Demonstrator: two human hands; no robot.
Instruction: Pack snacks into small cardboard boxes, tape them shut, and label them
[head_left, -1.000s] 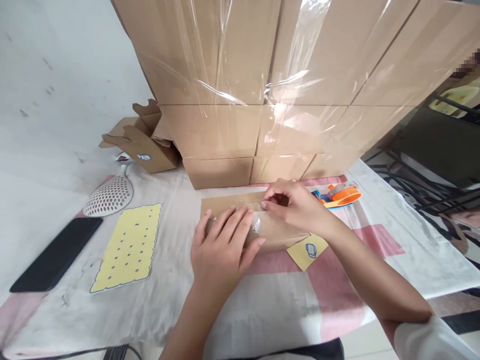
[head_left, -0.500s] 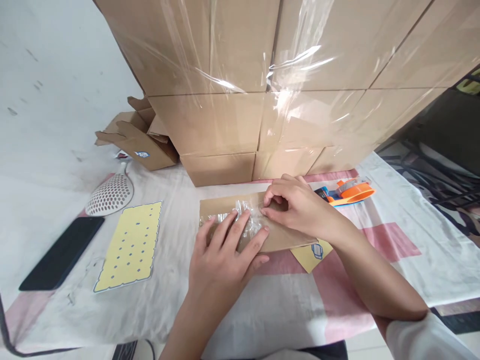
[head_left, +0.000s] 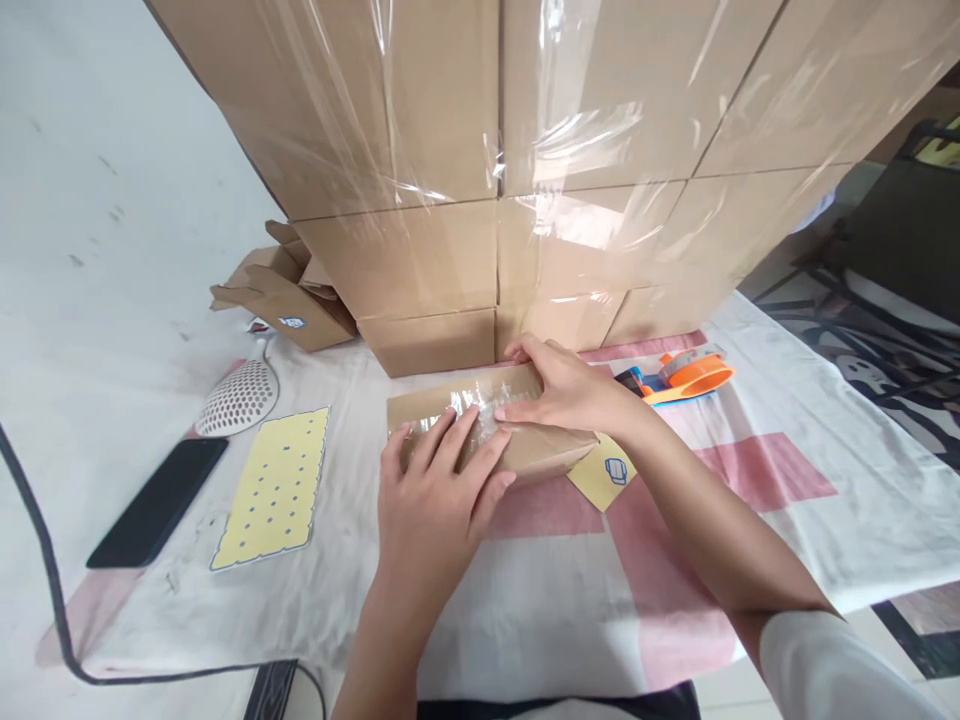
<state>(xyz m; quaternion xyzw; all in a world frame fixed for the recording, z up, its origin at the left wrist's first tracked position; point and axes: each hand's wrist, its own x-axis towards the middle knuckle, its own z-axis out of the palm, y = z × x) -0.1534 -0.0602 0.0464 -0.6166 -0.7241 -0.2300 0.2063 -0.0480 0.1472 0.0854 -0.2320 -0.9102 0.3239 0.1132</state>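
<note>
A small cardboard box (head_left: 555, 445) lies in front of me with clear tape (head_left: 487, 392), wrinkled and shiny, along its top. My left hand (head_left: 439, 475) rests on the box's near left part, its fingers spread over the tape. At the far right side is my right hand (head_left: 566, 385). Its thumb presses on the taped top while its fingers reach over the back edge, gripping the box; those fingertips are partly hidden. A yellow card with a blue drawing (head_left: 606, 474) sticks out from beside the box's right end.
Large stacked cartons (head_left: 420, 260) wrapped in clear film stand behind. An orange and blue tape dispenser (head_left: 694, 375) lies to the right. Leftward are a yellow patterned card (head_left: 277, 490), a black phone (head_left: 157, 505), a white perforated object (head_left: 238, 395) and an open carton (head_left: 300, 310).
My right hand has gone from a pinch at the tape to a wider grip across the box's far edge. More of the box's front side shows. The view has shifted slightly.
</note>
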